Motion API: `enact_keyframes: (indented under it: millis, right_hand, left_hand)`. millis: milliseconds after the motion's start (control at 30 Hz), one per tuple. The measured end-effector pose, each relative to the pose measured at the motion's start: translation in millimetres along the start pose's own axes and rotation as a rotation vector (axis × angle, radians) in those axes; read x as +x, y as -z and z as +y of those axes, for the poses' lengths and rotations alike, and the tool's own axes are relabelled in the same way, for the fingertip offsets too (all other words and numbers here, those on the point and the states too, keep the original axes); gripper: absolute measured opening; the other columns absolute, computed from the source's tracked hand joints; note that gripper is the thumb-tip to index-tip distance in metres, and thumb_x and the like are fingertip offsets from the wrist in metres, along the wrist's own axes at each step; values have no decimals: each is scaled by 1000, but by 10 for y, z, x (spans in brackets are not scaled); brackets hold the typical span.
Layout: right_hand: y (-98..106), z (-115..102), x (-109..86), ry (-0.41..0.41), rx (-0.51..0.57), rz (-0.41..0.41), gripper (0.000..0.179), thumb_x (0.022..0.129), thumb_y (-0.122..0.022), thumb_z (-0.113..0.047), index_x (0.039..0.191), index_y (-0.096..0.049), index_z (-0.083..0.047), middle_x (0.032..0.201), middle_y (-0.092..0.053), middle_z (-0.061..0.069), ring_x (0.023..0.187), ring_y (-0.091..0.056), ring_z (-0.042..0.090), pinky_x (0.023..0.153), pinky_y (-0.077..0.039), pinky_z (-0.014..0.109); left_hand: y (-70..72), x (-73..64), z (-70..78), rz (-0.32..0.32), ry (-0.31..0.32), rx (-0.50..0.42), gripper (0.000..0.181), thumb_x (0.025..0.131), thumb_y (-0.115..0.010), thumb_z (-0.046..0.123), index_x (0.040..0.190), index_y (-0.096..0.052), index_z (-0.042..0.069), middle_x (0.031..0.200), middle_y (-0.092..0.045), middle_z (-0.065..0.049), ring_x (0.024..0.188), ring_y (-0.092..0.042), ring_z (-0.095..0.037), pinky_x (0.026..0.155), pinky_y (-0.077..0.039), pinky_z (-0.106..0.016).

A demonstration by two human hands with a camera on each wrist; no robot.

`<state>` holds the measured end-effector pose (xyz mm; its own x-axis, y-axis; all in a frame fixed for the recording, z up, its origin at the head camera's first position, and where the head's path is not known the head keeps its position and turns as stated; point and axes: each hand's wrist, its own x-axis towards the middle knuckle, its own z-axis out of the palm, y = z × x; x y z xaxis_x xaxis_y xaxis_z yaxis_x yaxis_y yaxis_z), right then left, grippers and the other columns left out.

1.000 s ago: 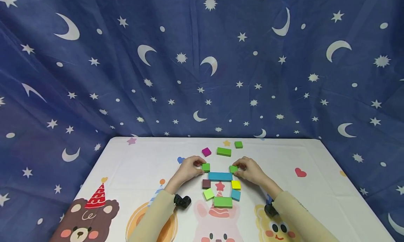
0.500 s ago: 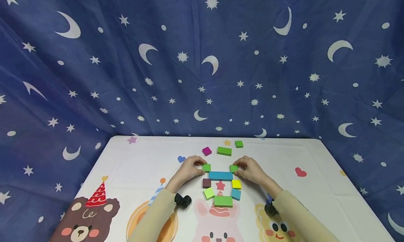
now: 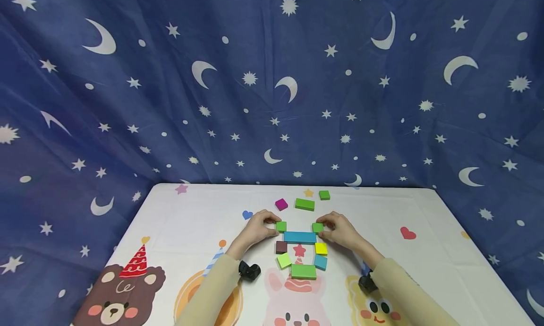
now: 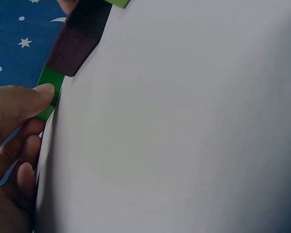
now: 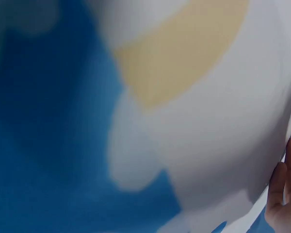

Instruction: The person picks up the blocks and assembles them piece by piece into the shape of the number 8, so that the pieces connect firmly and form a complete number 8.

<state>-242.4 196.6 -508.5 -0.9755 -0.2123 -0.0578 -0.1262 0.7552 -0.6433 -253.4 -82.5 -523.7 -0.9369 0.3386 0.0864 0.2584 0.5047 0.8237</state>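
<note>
In the head view my left hand (image 3: 256, 229) pinches a small green block (image 3: 281, 227) between thumb and fingers at the left end of a long blue block (image 3: 300, 237). My right hand (image 3: 341, 230) does the same with another green block (image 3: 317, 227) at the right end. Below the blue block, a dark brown block (image 3: 281, 247) and a light green block (image 3: 284, 261) run down the left side. A yellow block (image 3: 320, 249) and a small blue block (image 3: 320, 262) line the right. A long green block (image 3: 303, 271) closes the bottom. The left wrist view shows the thumb on its green block (image 4: 51, 77).
Farther back lie a magenta block (image 3: 281, 204), a longer green block (image 3: 304, 204) and a small green block (image 3: 325, 195). A white cloth with printed animals (image 3: 204, 208) covers the table. Behind it hangs a dark blue curtain (image 3: 238, 99) with moons and stars.
The head view has shifted slightly, so everything sits a little farther right in it. Both hands keep their grip, and hands and blocks stay in the same arrangement.
</note>
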Motion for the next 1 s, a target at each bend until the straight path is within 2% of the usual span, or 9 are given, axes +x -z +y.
enact_keyframes:
  millis: [133,233,467,667,867,1000]
  right_hand:
    - [22,24,0,-16,79,-24,44,78,-76,-12,120,-64,-9,98,-60,4,89,-49,17,81,-43,31]
    - [65,51,11,-24,144,-52,45,81,-74,-11,124,-61,-7,97,-61,5,87,-51,17,77,-45,28]
    - [204,126,48,21,214,-76,34,87,-68,-10,119,-62,-1,96,-66,11,83,-56,16,70,-47,21]
    - [283,114,113,-2,188,-59,30,88,-66,-10,116,-64,-1,96,-67,9,84,-56,16,71,-46,24]
    - [358,109,242,59,110,-30,29,87,-66,-9,115,-65,1,97,-68,12,87,-58,20,76,-48,28]
    - [402,120,341,57,87,26,30,86,-66,-7,115,-64,2,106,-67,18,92,-60,26,82,-50,35]
  left_hand:
    - [-7,15,-25,4,5,-24,32,71,-80,4,102,-72,8,97,-64,-9,90,-56,-19,82,-47,-31]
    - [-12,24,-40,7,4,-28,32,70,-80,4,101,-72,8,97,-64,-8,90,-56,-18,82,-47,-31]
    - [-4,24,-38,-5,27,-43,32,71,-79,4,102,-72,8,97,-64,-8,90,-56,-17,81,-47,-27]
    - [3,14,-32,-12,43,-50,32,71,-79,4,102,-72,8,97,-63,-7,89,-55,-15,80,-46,-25]
    - [1,7,-35,-8,45,-57,32,71,-79,4,102,-72,9,97,-63,-7,88,-55,-13,81,-46,-25]
    - [-7,6,-40,-5,36,-48,32,71,-80,4,102,-72,8,97,-63,-8,88,-54,-13,79,-45,-24]
